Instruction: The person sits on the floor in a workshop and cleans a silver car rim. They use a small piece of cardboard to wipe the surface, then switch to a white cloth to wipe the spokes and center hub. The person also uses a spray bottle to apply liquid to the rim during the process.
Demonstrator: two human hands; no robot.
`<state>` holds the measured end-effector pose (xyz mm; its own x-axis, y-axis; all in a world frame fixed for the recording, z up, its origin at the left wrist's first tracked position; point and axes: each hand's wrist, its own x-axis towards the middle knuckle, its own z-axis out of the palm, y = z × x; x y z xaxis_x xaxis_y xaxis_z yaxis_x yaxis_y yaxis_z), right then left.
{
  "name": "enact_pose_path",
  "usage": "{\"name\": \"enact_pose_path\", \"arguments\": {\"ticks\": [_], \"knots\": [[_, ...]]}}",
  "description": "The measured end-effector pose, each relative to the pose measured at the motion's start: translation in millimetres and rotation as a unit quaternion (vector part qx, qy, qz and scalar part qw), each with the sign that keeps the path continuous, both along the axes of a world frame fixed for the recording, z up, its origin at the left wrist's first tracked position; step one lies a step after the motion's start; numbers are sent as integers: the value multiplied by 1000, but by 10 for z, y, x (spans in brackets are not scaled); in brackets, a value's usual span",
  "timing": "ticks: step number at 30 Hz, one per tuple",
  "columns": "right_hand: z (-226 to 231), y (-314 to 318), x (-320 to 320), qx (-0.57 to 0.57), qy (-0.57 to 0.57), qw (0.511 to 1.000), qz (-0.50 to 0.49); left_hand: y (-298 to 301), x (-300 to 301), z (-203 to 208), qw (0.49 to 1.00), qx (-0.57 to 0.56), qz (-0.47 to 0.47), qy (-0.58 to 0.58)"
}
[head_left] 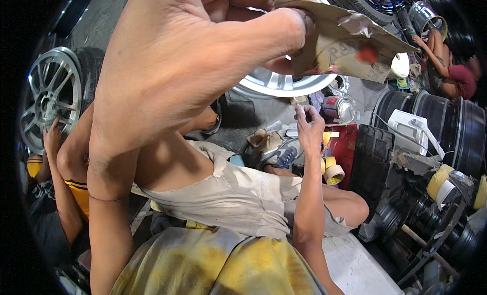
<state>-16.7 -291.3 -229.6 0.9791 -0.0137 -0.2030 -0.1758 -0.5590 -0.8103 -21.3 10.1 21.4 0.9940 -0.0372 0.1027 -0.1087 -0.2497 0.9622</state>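
Note:
My left hand point(193, 56) is raised close to the camera and fills the upper middle of the view. Its fingers pinch a creased brown sheet of paper point(345, 41), which has a small red spot. Behind the hand and sheet lies a silver alloy wheel rim point(284, 84). My right hand point(308, 126) reaches forward below the rim, fingers drawn together and pointing up at a small beige strip point(298, 98). Whether it grips the strip is unclear. My knees in pale shorts point(243, 193) lie between the arms.
Rolls of masking tape point(332, 173) and a red can point(339, 108) sit right of my right hand. Black rims point(456, 127) and a white container point(408, 127) stand at the right. Another person's hand point(50, 137) rests on a silver wheel point(50, 97) at the left. A person in a maroon shirt point(459, 77) sits top right.

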Motion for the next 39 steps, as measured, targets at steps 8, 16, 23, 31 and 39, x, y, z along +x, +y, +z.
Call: {"name": "enact_pose_path", "arguments": {"ticks": [8, 16, 23, 31, 39], "knots": [[-107, -43, 30, 22, -20, 1000, 9, -7, -3, 36, 1000, -4, 1, 1], [-110, 64, -59, 32, -1, 999, -5, -42, -12, 76, 1000, -10, -4, 7], [-121, 188, -128, 67, 42, 997, 19, -116, 44, 163, 999, -33, -15, 19], [-334, 23, -142, 163, 22, 980, -115, 86, 112, -49, 998, -7, 10, -58], [-773, 328, -271, 272, -25, 956, -110, 40, 205, -164, 997, -45, 11, -62]]}}
